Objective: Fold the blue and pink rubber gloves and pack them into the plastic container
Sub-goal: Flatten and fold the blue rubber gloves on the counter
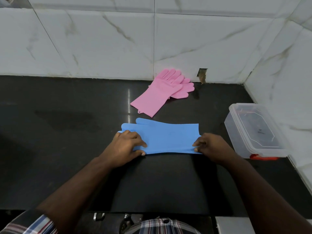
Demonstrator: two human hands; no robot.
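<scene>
A black countertop point(67, 149) meets a white marble-tiled wall point(101, 39).

we reach both bare forearms forward over the black counter point(67, 132), sleeves rolled at the elbows. our left hand point(125, 146) lies knuckles-up on the blue gloves point(168, 137) at their finger end, thumb and fingers pinching the near edge. our right hand point(211, 146) pinches the same edge at the cuff end, fingers curled.

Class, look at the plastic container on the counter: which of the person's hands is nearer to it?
Right. The right hand pinches the cuff end of the blue gloves, just left of the plastic container. The left hand holds the finger end, farther away.
</scene>
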